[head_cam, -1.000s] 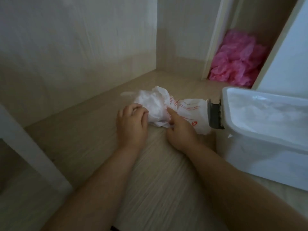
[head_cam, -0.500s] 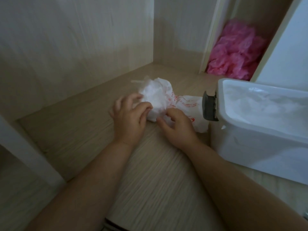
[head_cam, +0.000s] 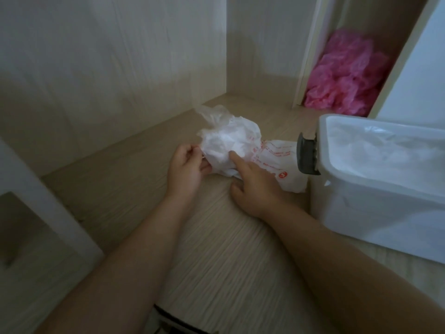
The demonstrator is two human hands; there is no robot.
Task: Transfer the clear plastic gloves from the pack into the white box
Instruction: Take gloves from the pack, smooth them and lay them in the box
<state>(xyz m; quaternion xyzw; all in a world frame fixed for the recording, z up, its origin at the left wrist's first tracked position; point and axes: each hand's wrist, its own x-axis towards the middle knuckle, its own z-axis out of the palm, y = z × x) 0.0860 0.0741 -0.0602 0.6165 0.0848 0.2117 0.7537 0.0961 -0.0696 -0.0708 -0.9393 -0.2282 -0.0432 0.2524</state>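
Clear plastic gloves [head_cam: 225,145] sit in a crumpled bunch on the wooden surface [head_cam: 216,249], half out of the pack [head_cam: 284,165] with red print. The left hand [head_cam: 186,165] has its fingers [head_cam: 192,151] curled and pinches the bunch's left edge. The right hand [head_cam: 255,186] lies on the pack, with one straight finger pressing the bunch. The white box [head_cam: 361,213] stands just right of the pack. Pink plastic [head_cam: 346,78] lies far back.
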